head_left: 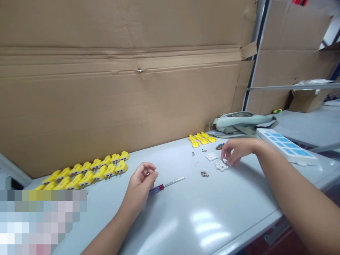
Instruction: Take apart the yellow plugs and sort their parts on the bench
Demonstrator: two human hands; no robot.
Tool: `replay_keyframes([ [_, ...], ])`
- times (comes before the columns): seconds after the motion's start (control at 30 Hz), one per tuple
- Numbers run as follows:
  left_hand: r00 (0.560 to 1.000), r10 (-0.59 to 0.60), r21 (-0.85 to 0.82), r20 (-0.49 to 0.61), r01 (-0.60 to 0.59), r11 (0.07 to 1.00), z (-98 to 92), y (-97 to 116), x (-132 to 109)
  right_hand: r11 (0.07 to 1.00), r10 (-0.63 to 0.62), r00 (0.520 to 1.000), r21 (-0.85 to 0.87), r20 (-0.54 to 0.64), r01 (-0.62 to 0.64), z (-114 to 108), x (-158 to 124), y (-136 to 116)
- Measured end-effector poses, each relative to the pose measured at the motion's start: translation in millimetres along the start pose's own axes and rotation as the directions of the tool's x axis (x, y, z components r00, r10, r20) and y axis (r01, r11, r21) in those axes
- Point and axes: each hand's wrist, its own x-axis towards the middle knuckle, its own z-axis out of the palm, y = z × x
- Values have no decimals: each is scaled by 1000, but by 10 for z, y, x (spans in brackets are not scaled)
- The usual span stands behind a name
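My left hand [142, 180] rests on the grey table [186, 212] with its fingers curled in a loose pinch; what they hold, if anything, is too small to see. A red-handled screwdriver [166, 185] lies just to its right. My right hand [236, 150] reaches over a cluster of small white plastic parts [221, 165], fingertips pinching down at them. Another white part [211, 156] and tiny metal screws [204, 173] lie nearby.
Rows of yellow plastic housings [87, 173] sit at the left, a smaller yellow group [202, 139] at the back. A grey-green bag [241, 124] and a white-blue power strip [288, 146] lie at the right. Cardboard sheets [119, 81] wall the back.
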Motion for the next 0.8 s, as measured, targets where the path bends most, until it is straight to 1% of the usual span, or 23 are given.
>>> replay_keyframes([
  [0.23,1000,-8,24,5,8,1000,-17,-36,16,998,-53,999,-24,3,53,5,-9,-3],
  [0.37,1000,-10,35,-2,10,999,-18,-47,23,999,-50,999,-9,9,50,9,-6,7],
  [0.57,1000,-8,34,21,7,999,-24,-58,29,997,-69,997,-22,27,70,11,-9,4],
  [0.8,1000,12,63,-5,-12,998,-28,-61,41,996,-81,997,-36,17,82,4,8,38],
])
